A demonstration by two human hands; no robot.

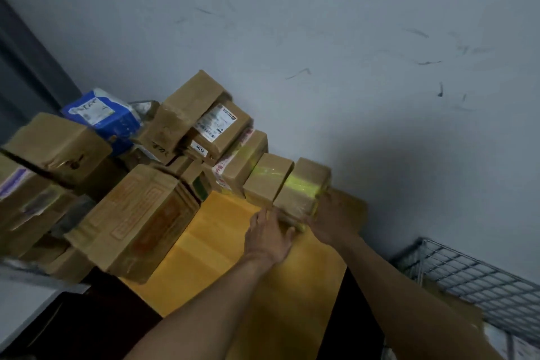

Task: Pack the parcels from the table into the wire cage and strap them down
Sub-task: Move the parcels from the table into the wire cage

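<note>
A small brown parcel with yellow tape (302,185) stands at the right end of a row of boxes on the yellow table top (230,245). My left hand (270,232) touches its near lower edge with fingers spread. At the parcel's right side my right hand (333,218) wraps round it. The picture is blurred, so finger detail is poor. More parcels lie to the left: a second taped box (267,180), a labelled box (222,123) and a large printed carton (140,219). The wire cage (467,280) shows at the lower right.
A pile of brown cartons and a blue packet (102,115) fills the table's left side. The grey wall (321,38) runs close behind the parcels. A white surface (26,298) sits at the lower left. Cardboard lies inside the cage.
</note>
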